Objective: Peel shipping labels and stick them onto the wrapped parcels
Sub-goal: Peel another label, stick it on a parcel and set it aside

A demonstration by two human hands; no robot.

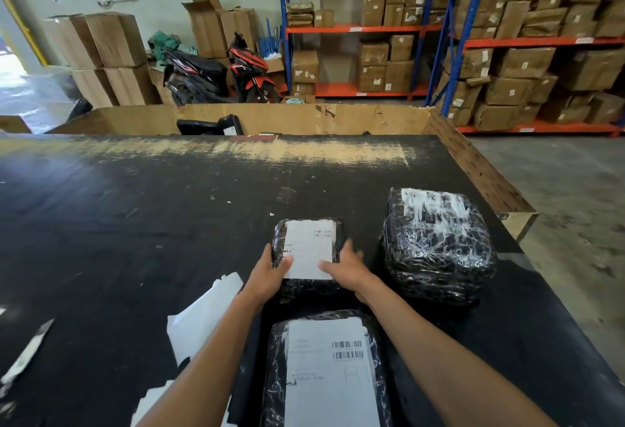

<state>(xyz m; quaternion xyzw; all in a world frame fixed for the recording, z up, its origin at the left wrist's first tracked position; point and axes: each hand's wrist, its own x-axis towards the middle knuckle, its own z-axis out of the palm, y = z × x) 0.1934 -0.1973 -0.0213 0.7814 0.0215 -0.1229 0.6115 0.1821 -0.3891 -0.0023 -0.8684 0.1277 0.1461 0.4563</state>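
Label (pixel 309 248) lies white on the middle parcel (pixel 306 257), a black film-wrapped packet on the table (pixel 135 223), a little right of centre and within easy reach. The left hand (pixel 270 272) holds the parcel's near left corner, its thumb flat on the label's lower left; the right hand (pixel 345 266) rests on the near right side with fingers spread over the parcel's edge and thumb lying on the label's lower right corner. Neither hand pinches anything; both press down.

The step looks like smoothing the label home. To do it well, I would sweep the thumbs from the centre outward toward the far edge, so that air is pushed out and the barcodes stay flat, then rub each corner, since crinkled film gives poor grip. The left hand should brace the parcel so it does not slide on the table.

A second labelled parcel (pixel 328 372) sits nearest, between the forearms. A bigger parcel (pixel 439 247) stands to the right, its own label (pixel 433 205) under film. Peeled backing sheets (pixel 203 318) lie to the left. Beyond the table are a cardboard bin (pixel 270 118), a scooter (pixel 220 71) and shelves of cartons (pixel 507 54).
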